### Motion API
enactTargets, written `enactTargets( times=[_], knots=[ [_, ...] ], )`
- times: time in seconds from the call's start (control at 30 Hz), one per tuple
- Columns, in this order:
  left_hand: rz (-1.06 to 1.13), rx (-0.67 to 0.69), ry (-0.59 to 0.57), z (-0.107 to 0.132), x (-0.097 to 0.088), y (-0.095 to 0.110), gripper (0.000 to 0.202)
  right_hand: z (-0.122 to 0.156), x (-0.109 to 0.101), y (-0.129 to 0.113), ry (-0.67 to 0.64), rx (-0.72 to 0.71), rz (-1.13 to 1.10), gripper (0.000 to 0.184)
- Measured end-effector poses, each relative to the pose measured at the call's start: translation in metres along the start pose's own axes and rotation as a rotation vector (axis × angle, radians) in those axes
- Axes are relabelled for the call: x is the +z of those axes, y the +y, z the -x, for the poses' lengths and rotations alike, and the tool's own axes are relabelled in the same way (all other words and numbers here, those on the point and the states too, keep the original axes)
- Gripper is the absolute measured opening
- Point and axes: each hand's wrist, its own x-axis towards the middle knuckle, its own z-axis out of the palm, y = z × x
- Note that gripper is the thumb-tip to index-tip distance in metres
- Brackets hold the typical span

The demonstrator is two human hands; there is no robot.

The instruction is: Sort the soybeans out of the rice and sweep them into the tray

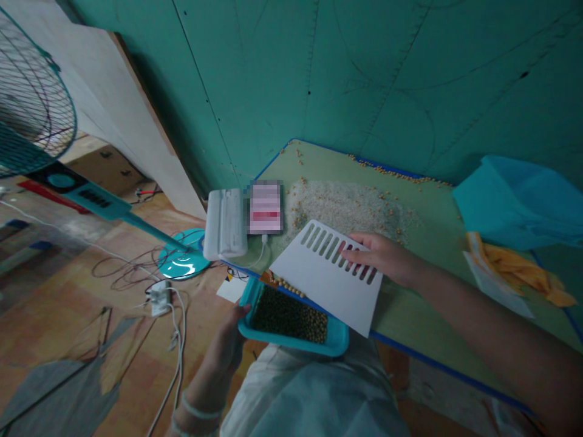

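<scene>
My left hand (pixel 232 334) grips the left end of a turquoise plastic tray (pixel 337 347), held just below the table's front edge. In the tray lie many small dark green beans (pixel 277 312) and a patch of yellow soybeans (pixel 319 326). My right hand (pixel 376 258) is closed around the slotted part of a flat white board (pixel 328 273), its fingers partly hidden behind the slots. The board tilts over the table edge, its lower side above the tray. Several soybeans (pixel 291 289) sit along the edge beside it. Behind spreads a pale, rice-like heap of grains (pixel 341 203) dotted with soybeans.
On the table's left stand a white case (pixel 225 223) and a blurred-out phone (pixel 265 206) with a cable. At right are a blue bin (pixel 519 200) and an orange cloth (pixel 519 267). A fan (pixel 100 197) and a power strip (pixel 160 297) stand on the left floor.
</scene>
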Motion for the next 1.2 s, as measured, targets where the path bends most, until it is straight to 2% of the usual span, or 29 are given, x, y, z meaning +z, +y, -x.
enactTargets(
  times=[0.43, 0.77, 1.07, 1.2],
  knots=[
    [-0.029, -0.016, -0.011, 0.0040, 0.0032, -0.0018, 0.039, 0.0011, 0.0003, 0.0009, -0.005, 0.004, -0.002, 0.019],
    [-0.008, -0.027, 0.014, 0.0017, 0.0001, -0.0048, 0.043, 0.0006, 0.0028, 0.0007, -0.016, -0.008, 0.036, 0.019],
    [0.006, -0.039, 0.031, 0.0023, 0.0003, -0.0060, 0.033, 0.0017, 0.0042, 0.0002, -0.017, -0.025, 0.056, 0.019],
    [0.015, -0.031, 0.039, 0.0029, 0.0007, -0.0056, 0.018, 0.0022, 0.0041, 0.0020, -0.043, -0.022, 0.059, 0.021]
  ],
)
